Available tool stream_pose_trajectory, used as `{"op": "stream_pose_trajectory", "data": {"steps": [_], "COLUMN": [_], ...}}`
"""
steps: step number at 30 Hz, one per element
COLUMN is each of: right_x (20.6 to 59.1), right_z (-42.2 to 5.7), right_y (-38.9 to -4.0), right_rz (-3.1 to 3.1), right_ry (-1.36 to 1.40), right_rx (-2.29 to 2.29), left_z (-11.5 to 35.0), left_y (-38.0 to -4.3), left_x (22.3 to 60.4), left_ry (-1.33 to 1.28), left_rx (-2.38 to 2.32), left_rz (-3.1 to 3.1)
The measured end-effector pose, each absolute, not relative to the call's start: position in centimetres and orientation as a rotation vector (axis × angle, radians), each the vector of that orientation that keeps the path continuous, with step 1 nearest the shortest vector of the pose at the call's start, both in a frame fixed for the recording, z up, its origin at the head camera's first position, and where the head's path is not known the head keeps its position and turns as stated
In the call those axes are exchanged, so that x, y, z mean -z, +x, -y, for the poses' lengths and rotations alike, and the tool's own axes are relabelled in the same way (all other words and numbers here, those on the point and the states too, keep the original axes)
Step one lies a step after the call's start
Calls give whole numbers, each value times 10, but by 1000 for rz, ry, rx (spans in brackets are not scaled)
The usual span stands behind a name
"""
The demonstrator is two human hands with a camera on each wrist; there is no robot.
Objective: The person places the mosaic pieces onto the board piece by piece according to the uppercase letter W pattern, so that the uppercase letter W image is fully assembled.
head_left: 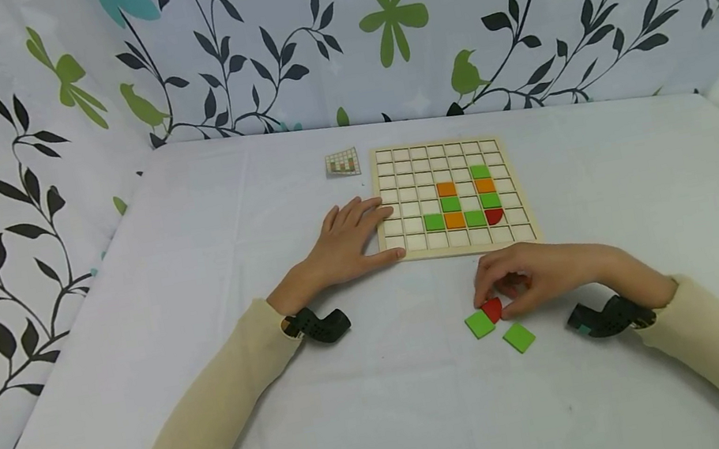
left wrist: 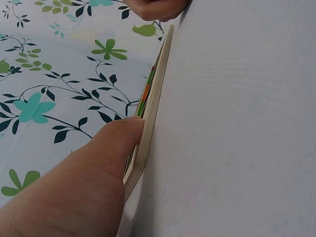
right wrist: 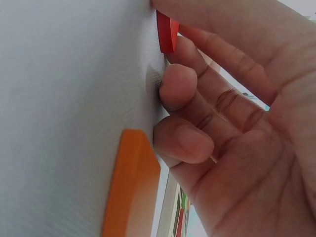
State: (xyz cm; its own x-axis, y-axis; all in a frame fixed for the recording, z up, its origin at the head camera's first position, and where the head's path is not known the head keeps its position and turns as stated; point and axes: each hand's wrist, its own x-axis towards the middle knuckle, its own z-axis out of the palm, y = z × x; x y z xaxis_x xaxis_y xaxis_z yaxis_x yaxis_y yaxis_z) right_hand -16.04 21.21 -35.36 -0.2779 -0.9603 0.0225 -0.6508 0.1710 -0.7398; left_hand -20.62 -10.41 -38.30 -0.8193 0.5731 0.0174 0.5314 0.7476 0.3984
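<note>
A wooden grid board (head_left: 407, 246) lies flat, with several green and orange squares and a red quarter-round tile (head_left: 494, 217) in its cells. On its left edge rests my left hand (head_left: 354, 245), fingers stretched out; in the left wrist view the thumb (left wrist: 111, 143) lies against the board's front edge. My right hand (head_left: 542, 274) is below the board, pinching a loose red tile (head_left: 492, 310) with a curved edge between thumb and fingertips, low at the tablecloth. Touching that tile is a green square (head_left: 480, 324). Another green square (head_left: 520, 337) lies nearer me.
An orange tile (right wrist: 129, 187) on the cloth shows under the right palm in the right wrist view; the hand hides it from the head view. A small pattern card (head_left: 342, 163) lies left of the board's far corner. Patterned cloth (head_left: 327, 37) hangs behind the table.
</note>
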Motion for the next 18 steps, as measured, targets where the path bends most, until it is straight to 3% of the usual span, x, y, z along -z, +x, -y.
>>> {"op": "stream_pose_trajectory", "data": {"steps": [18], "right_x": [355], "right_z": [-212], "right_y": [-161], "right_rz": [-2060], "right_ry": [-1361], "right_rx": [950], "left_z": [104], "left_y": [-206], "left_x": [383], "left_ry": [901], "left_rx": [-604], "left_rz": [-2837]}}
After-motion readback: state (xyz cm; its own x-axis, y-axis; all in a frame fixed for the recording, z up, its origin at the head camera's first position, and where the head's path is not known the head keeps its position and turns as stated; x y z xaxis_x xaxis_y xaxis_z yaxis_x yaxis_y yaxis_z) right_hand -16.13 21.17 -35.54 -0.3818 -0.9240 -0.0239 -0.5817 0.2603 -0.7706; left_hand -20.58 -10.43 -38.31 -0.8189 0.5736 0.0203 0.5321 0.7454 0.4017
